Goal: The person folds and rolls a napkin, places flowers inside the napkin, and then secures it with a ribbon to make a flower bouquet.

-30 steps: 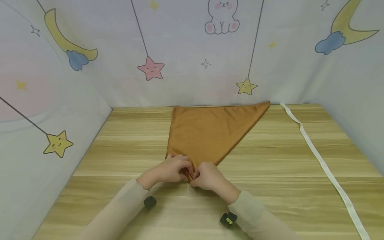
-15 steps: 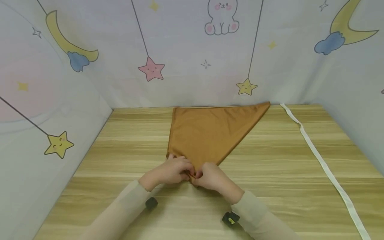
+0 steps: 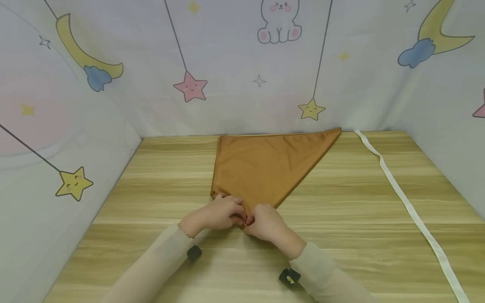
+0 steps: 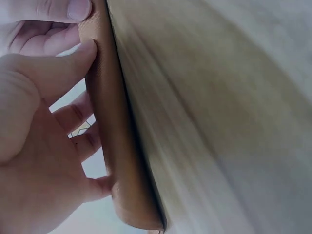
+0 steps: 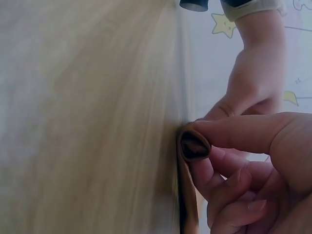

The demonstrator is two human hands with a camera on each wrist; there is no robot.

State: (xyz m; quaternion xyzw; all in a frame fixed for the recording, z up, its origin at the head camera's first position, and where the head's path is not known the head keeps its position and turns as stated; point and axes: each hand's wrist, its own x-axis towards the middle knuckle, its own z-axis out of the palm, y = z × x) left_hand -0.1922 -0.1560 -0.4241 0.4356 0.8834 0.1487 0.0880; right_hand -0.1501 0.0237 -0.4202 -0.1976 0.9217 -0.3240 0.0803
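A brown cloth (image 3: pixel 261 168) lies on the table, its long point reaching to the back right. Along its near edge the fabric is curled into a narrow roll (image 4: pixel 112 122). My left hand (image 3: pixel 221 212) pinches this roll from the near side, thumb in front, other fingers spread along it behind. Close beside it, my right hand (image 3: pixel 265 223) pinches the roll's end between thumb and fingers. The right wrist view shows that end as a dark, hollow opening (image 5: pixel 195 145) under the right thumb. In the head view the hands cover most of the roll.
A long white strip (image 3: pixel 401 193) runs down the right side of the wooden table (image 3: pixel 151 185). Printed fabric walls (image 3: pixel 235 50) stand behind and at both sides. Small black devices (image 3: pixel 289 277) sit at the wrists.
Both hands stay at the cloth's near edge and have shifted slightly right. The fabric tip that showed between them is now mostly hidden by the fingers.
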